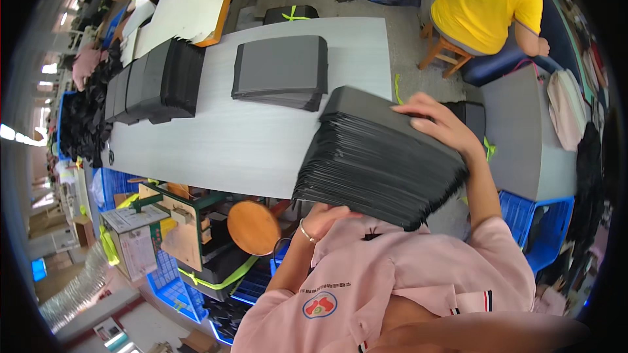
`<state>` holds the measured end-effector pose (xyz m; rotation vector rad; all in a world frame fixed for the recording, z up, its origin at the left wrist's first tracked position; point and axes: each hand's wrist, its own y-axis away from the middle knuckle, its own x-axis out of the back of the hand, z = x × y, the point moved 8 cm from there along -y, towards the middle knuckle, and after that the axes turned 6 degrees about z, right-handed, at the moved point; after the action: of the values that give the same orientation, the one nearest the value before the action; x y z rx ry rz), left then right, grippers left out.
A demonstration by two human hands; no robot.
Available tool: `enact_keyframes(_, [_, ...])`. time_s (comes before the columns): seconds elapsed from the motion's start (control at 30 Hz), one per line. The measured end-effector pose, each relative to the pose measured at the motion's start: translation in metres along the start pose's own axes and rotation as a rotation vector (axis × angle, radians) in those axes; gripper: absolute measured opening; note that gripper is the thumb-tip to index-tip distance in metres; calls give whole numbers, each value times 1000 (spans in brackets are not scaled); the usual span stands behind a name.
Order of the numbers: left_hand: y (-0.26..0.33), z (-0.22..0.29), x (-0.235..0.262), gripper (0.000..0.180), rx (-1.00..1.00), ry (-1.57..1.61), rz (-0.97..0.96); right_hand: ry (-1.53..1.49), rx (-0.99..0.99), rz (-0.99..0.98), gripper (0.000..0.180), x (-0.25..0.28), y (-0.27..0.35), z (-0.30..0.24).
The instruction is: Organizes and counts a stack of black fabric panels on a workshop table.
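Note:
A thick stack of black, thin flat pieces [386,157] is held up tilted in front of my chest, over the near right end of the pale table [216,150]. My right hand [439,123] grips its far right edge, with fingers bent over the top piece. Against the near lower side rests my left hand [325,221], its thumb along the edge and its other fingers hidden under the stack. A smaller stack of dark grey flat pieces [281,68] lies on the table, its lower layers slightly skewed. What the pieces are made of I cannot tell.
More black stacks [157,82] stand in a row at the table's left end. A person in a yellow shirt [481,6] sits on a wooden stool [447,52] at the far right. A round wooden stool [254,227] and blue crates [176,287] are below the table's near edge.

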<state>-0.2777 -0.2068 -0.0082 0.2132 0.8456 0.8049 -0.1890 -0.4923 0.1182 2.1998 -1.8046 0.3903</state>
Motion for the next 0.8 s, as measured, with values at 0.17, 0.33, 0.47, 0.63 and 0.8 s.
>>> enact_keyframes(0.17, [69, -16, 91, 63, 204, 122, 176, -103, -80, -317, 47, -131, -101, 33])
enact_keyframes(0.33, [40, -16, 158, 73, 185, 66, 301, -48, -490, -281, 59, -181, -161, 79])
enact_keyframes(0.47, [13, 17, 142, 79, 145, -193, 72, -187, -444, -263, 59, -179, -168, 65])
enact_keyframes(0.63, [2, 23, 99, 80, 271, -421, -159, 32, -335, -294, 64, -174, -179, 52])
enact_keyframes(0.8, [30, 90, 35, 64, -87, -928, -645, 114, -225, -264, 65, -178, -166, 60])
